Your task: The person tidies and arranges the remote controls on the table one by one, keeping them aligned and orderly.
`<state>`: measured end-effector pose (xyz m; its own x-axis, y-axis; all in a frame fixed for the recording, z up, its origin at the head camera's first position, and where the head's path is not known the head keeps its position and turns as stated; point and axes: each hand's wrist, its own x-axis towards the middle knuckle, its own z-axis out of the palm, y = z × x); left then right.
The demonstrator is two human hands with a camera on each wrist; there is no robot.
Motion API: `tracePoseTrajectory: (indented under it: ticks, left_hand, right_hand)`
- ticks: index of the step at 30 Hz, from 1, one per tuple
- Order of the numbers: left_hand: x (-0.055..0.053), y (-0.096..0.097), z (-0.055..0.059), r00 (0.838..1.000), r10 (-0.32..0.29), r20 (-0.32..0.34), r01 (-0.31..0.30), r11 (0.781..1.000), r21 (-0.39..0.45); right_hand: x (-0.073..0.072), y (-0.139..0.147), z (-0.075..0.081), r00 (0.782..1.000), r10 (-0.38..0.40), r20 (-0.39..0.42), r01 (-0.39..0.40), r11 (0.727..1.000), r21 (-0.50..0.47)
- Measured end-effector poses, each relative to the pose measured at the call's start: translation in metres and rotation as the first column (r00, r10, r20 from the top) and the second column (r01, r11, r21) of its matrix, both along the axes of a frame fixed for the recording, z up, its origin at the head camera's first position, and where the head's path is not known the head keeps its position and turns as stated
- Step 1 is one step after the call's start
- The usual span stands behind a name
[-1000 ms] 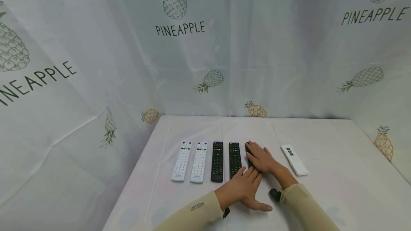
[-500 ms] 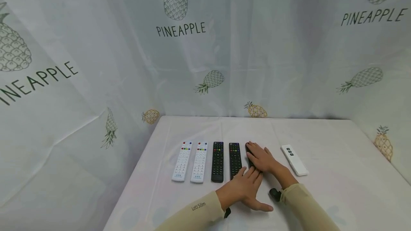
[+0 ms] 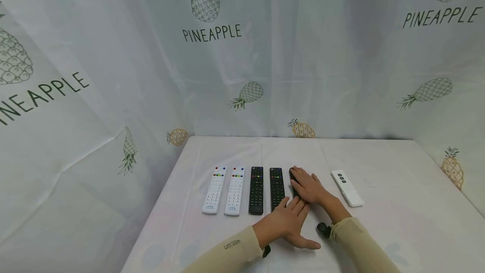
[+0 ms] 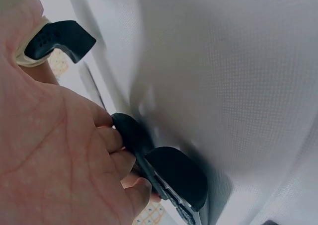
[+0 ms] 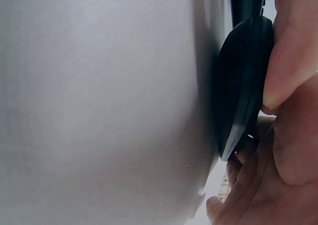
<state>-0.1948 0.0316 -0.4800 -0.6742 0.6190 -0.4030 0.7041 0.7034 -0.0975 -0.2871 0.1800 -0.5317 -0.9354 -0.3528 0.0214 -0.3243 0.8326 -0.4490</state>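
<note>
A slim black remote control point(image 3: 294, 192) lies on the white-covered table, mostly hidden under both hands. My right hand point(image 3: 308, 186) rests along its top with extended fingers, reaching its far end. At the near end, the extended fingers of my left hand point(image 3: 287, 221) touch it, with the thumb spread out to the right. The left wrist view shows those fingertips at the rounded end of the black remote point(image 4: 133, 131). In the right wrist view, the remote's dark side point(image 5: 241, 81) lies against the cloth under the right fingers.
To the left, a black remote point(image 3: 277, 186), another black remote point(image 3: 256, 191) and two white remotes point(image 3: 235, 193) lie in a row. A smaller white remote point(image 3: 346, 188) lies tilted on the right. A pineapple-print curtain point(image 3: 322, 54) surrounds the table point(image 3: 398, 180).
</note>
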Motion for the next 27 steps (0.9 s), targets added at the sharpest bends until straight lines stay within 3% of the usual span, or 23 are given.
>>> tracePoseTrajectory:
  ticks: [9, 27]
  left_hand:
    - [0.0001, -0.0022, 0.0031, 1.000, 0.004, 0.010, -0.004, 1.000, 0.022]
    - [0.0001, -0.0006, -0.0025, 1.000, 0.005, 0.010, -0.006, 1.000, 0.025]
  right_hand:
    - [0.0003, -0.0010, 0.0009, 1.000, -0.006, -0.011, 0.006, 1.000, 0.007]
    - [0.0032, 0.0013, 0.0013, 1.000, -0.007, -0.005, 0.007, 1.000, -0.016]
